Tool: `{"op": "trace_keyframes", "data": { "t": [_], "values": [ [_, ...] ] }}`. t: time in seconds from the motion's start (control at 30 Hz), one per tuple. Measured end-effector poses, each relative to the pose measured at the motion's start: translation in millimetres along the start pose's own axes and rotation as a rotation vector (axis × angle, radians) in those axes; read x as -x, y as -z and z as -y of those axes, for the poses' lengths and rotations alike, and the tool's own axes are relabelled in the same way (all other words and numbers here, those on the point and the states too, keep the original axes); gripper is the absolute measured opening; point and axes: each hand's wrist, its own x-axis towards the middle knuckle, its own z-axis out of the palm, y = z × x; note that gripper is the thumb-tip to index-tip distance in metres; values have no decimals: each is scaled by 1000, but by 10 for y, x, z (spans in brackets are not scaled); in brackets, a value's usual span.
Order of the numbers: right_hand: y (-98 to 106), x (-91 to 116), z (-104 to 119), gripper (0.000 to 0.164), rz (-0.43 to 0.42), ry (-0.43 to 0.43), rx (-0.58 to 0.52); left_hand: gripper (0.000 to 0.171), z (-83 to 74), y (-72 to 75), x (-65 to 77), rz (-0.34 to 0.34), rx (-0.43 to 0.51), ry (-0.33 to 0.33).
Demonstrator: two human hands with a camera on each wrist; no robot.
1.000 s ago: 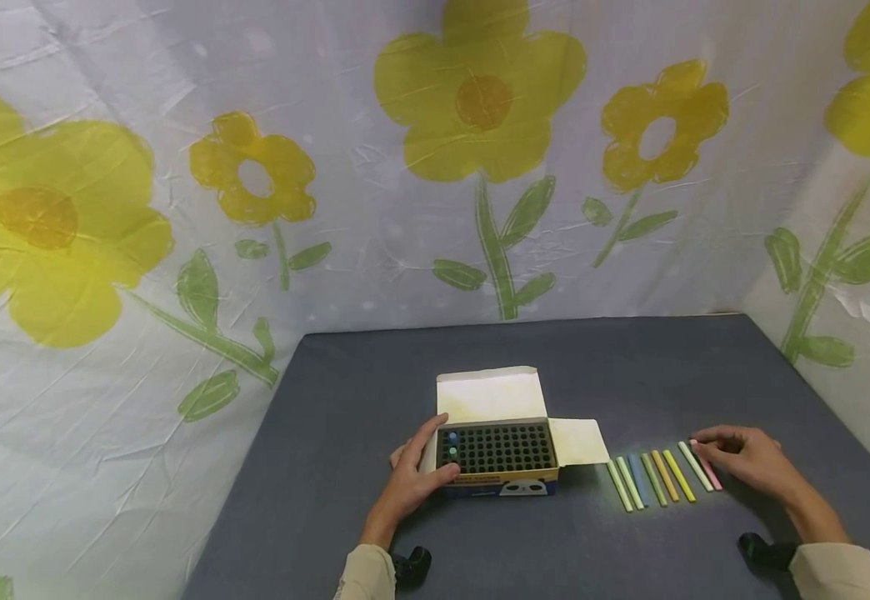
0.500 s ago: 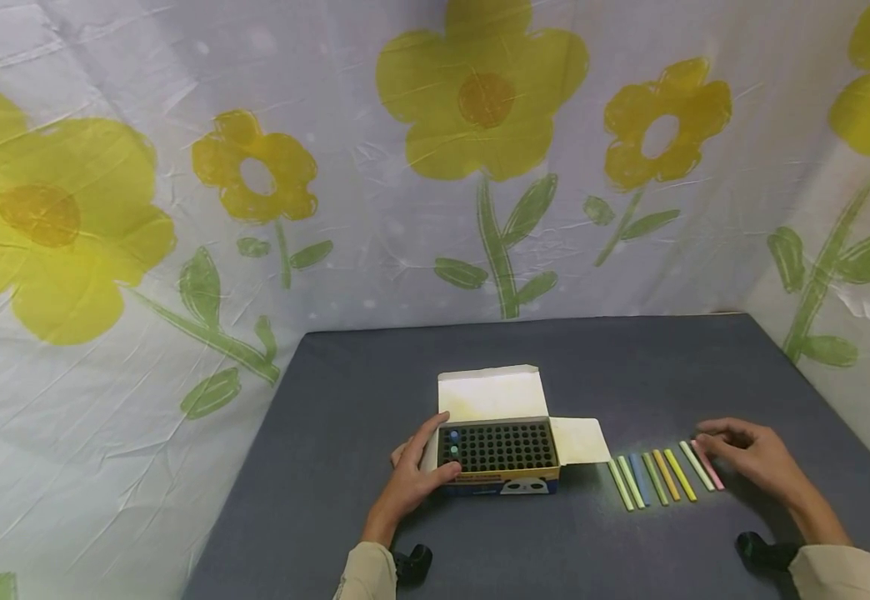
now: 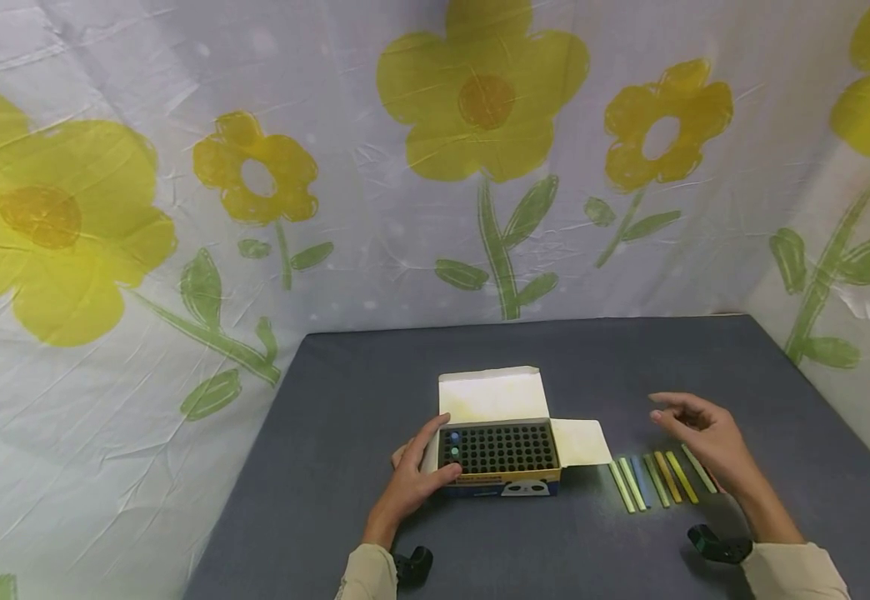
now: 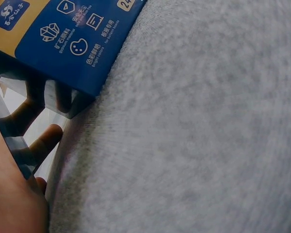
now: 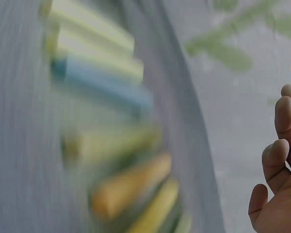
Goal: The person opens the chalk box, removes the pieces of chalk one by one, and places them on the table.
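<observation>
An open chalk box (image 3: 506, 483), blue and yellow, stands on the dark table. Its black insert (image 3: 510, 446) has rows of holes; a blue chalk (image 3: 455, 437) and a green chalk (image 3: 455, 452) stick up at the left end. My left hand (image 3: 408, 479) grips the box's left end, thumb at the front edge and index finger toward the back. To the right lies a row of chalk sticks, among them a blue chalk stick (image 3: 641, 482) and an orange chalk stick (image 3: 667, 477). Above the row's right end, my right hand (image 3: 708, 437) hovers with loosely bent fingers, holding nothing.
The box's white lid (image 3: 491, 396) is folded back, and a side flap (image 3: 580, 442) sticks out toward the chalk row. Behind the table (image 3: 375, 375) hangs a flowered cloth (image 3: 375, 250). Black wrist mounts (image 3: 718, 544) sit below both hands.
My right hand has left the pink chalk stick at the row's right end and moved left and away from me, over the row. My left hand stays on the box.
</observation>
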Motion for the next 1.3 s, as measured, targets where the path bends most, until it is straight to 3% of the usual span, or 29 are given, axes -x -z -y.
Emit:
{"op": "trace_keyframes", "data": {
  "t": [0.4,0.63,0.83,1.3],
  "values": [
    [-705,-167,453,30,46,158,-155,74,-10,-5,2,1,5,4],
    [-1075,-227,681,29,112,169,-178,76,-6,3,-3,14,13,-12],
    [-1299,-263,796,30,143,240,-205,77,0,6,4,9,36,-19],
    [-1716,-266,1058,24,150,329,-75,76,-4,13,-1,25,44,-43]
  ]
}}
